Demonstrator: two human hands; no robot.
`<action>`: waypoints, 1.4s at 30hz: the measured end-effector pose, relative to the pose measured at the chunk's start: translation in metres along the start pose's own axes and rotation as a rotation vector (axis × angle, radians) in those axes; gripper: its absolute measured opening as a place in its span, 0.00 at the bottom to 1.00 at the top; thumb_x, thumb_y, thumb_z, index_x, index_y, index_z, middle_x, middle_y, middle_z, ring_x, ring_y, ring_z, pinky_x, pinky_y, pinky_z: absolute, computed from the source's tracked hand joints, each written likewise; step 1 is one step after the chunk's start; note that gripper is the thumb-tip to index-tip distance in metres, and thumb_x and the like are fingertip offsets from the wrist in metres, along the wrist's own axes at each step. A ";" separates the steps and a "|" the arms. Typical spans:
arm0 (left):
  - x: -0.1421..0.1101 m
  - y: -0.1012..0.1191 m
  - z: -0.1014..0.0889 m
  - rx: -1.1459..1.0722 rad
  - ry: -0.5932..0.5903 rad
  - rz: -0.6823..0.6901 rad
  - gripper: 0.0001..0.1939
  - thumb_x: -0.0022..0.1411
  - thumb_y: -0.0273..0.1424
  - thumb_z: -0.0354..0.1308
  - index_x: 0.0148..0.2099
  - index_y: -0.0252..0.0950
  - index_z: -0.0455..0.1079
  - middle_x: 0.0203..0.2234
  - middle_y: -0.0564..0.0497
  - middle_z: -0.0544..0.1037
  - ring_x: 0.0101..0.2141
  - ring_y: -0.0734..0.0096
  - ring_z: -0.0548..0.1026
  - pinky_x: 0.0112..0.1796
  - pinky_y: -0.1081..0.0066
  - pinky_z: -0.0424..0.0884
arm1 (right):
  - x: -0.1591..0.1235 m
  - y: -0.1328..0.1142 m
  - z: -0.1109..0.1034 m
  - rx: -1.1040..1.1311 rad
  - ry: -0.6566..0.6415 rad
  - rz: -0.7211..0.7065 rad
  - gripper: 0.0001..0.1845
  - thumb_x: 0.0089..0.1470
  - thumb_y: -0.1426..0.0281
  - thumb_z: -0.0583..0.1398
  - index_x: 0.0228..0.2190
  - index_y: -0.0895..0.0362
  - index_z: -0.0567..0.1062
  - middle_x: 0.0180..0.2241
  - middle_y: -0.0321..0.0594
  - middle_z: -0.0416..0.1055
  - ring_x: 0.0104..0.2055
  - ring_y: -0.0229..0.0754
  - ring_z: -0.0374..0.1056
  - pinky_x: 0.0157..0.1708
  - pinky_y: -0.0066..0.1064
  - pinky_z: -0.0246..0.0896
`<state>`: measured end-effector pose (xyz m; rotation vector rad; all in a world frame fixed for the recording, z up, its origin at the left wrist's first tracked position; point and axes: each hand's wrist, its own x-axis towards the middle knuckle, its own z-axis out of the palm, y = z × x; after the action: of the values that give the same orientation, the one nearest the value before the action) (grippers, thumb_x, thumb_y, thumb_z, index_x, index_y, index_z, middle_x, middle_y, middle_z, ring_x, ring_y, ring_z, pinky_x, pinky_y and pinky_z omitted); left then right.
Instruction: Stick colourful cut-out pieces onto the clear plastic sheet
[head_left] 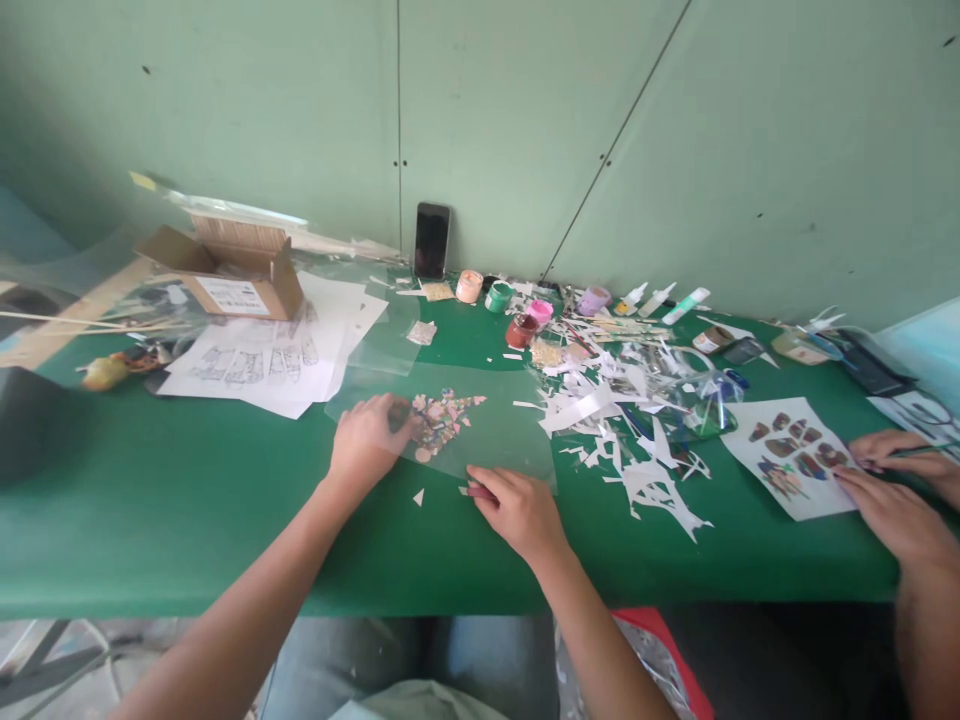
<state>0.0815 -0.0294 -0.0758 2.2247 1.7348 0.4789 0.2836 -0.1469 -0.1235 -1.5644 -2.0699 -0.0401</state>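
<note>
A clear plastic sheet (502, 400) lies on the green table in front of me. On it is a heap of small pink and multicoloured cut pieces (442, 425). My left hand (373, 437) rests at the heap's left side, fingers bent, with thumb and forefinger a little apart. Whether a piece is between them is too blurred to tell. At the sheet's near edge, my right hand (519, 512) is closed around a short dark-pink tool (480, 491) with a pale tip; its kind is unclear. A small white paper triangle (418, 496) lies between my forearms.
White paper scraps (592, 410) spread right of the sheet, below paint jars (521, 331) and glue bottles (686, 305). A phone (432, 240) leans against the wall. Left are printed papers (247, 365) and a cardboard box (247, 275). At right, another person's hands (892, 500) touch a picture sheet (799, 500).
</note>
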 end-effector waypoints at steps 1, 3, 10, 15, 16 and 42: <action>-0.002 0.003 0.001 0.056 0.016 0.002 0.15 0.61 0.43 0.57 0.43 0.39 0.73 0.38 0.46 0.79 0.43 0.53 0.75 0.43 0.60 0.66 | 0.000 0.000 0.000 0.003 0.000 -0.003 0.14 0.59 0.73 0.57 0.43 0.52 0.79 0.31 0.37 0.80 0.31 0.39 0.75 0.29 0.26 0.66; -0.006 0.009 0.003 0.145 0.028 -0.004 0.17 0.60 0.46 0.57 0.42 0.39 0.73 0.39 0.44 0.77 0.45 0.50 0.74 0.44 0.58 0.66 | 0.000 0.000 0.000 0.004 -0.007 -0.010 0.14 0.59 0.74 0.57 0.43 0.51 0.80 0.30 0.37 0.79 0.31 0.39 0.75 0.28 0.26 0.65; -0.003 0.009 0.002 0.093 -0.009 -0.035 0.11 0.59 0.41 0.59 0.37 0.39 0.72 0.38 0.46 0.78 0.42 0.54 0.74 0.42 0.61 0.65 | -0.002 0.002 0.001 0.022 -0.025 0.000 0.15 0.57 0.74 0.60 0.44 0.50 0.80 0.31 0.36 0.79 0.32 0.37 0.75 0.29 0.24 0.66; -0.002 0.006 0.003 -0.007 -0.006 -0.035 0.08 0.57 0.38 0.60 0.37 0.41 0.71 0.37 0.49 0.81 0.43 0.54 0.75 0.43 0.60 0.64 | -0.002 0.001 0.002 0.030 -0.022 0.011 0.14 0.59 0.72 0.59 0.44 0.50 0.80 0.31 0.37 0.80 0.31 0.38 0.75 0.30 0.25 0.66; -0.002 0.006 0.003 -0.038 -0.007 -0.040 0.07 0.57 0.37 0.60 0.37 0.41 0.71 0.36 0.51 0.81 0.42 0.55 0.75 0.44 0.60 0.64 | -0.001 0.001 0.002 0.031 -0.021 0.012 0.14 0.59 0.72 0.58 0.44 0.50 0.80 0.31 0.37 0.80 0.31 0.38 0.75 0.30 0.25 0.67; -0.008 -0.085 -0.071 -0.729 0.649 -0.445 0.10 0.53 0.29 0.58 0.40 0.33 0.72 0.23 0.56 0.72 0.20 0.78 0.68 0.23 0.76 0.67 | 0.001 0.000 -0.003 0.049 0.044 -0.030 0.14 0.61 0.68 0.57 0.48 0.57 0.73 0.22 0.33 0.74 0.21 0.37 0.69 0.22 0.27 0.59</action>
<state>-0.0252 -0.0154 -0.0475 1.1917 1.8226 1.5332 0.2851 -0.1473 -0.1203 -1.4910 -2.0451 -0.0345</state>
